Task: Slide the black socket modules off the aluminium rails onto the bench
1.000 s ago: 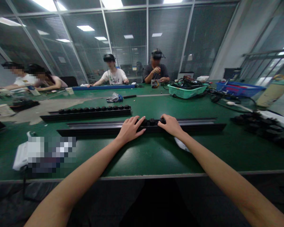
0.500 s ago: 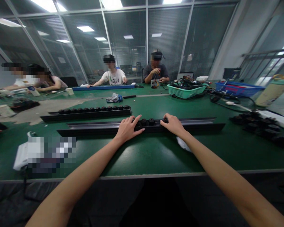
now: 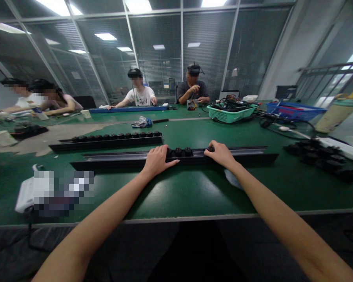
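Note:
A long black channel rail (image 3: 247, 158) lies crosswise on the table in front of me. Several small round-topped black parts (image 3: 188, 152) sit in its channel near the middle. My left hand (image 3: 156, 161) grips the rail just left of these parts, thumb along the near wall and fingers curled over the top. To their right, my right hand (image 3: 220, 153) pinches another small black part (image 3: 211, 149) at the channel, between thumb and fingers. Whether that part is seated in the channel I cannot tell.
Behind lies a second black rail (image 3: 106, 144) with a row of similar parts. More black parts (image 3: 323, 158) are heaped at right. A green basket (image 3: 232, 115) of cables and a blue basket (image 3: 297, 112) stand farther back. Several people sit around the green table (image 3: 176, 199).
My right hand has shifted slightly right along the rail with the small black part, widening the gap to the others. The fingers of my left hand have drawn closer together.

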{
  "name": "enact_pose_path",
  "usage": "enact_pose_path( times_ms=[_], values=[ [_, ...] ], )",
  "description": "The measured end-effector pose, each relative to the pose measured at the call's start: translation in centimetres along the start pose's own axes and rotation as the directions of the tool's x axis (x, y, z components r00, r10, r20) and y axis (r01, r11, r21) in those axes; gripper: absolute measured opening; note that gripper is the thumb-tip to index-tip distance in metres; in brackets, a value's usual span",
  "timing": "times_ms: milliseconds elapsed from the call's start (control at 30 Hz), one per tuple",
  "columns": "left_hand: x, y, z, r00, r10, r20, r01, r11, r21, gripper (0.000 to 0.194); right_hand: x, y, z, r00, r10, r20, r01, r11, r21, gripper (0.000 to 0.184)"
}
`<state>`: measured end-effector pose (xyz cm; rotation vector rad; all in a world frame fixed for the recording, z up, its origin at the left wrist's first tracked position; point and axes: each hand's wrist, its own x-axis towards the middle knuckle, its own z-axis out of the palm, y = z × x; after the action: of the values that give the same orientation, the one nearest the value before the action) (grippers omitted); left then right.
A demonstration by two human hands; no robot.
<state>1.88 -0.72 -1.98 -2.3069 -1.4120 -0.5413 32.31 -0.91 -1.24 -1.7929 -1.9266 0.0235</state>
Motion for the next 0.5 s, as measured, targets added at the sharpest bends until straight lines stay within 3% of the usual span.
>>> enact_pose_path(
  times_ms=[333, 500],
  values=[
    [0.0, 0.0, 0.1, 1.0, 0.023, -0.018, -0.023, 1.0, 0.003, 0.071, 0.6, 1.9, -1.3, 0.991, 0.095, 0.094, -0.092, 0.995, -0.036, 0.028],
    [0.1, 0.0, 0.1, 0.999, 0.03, -0.022, -0.029, 0.999, 0.025, 0.069, 1.0, 3.5, -1.8, 0.989, 0.089, 0.119, -0.082, 0.995, -0.059, 0.028]
  ],
)
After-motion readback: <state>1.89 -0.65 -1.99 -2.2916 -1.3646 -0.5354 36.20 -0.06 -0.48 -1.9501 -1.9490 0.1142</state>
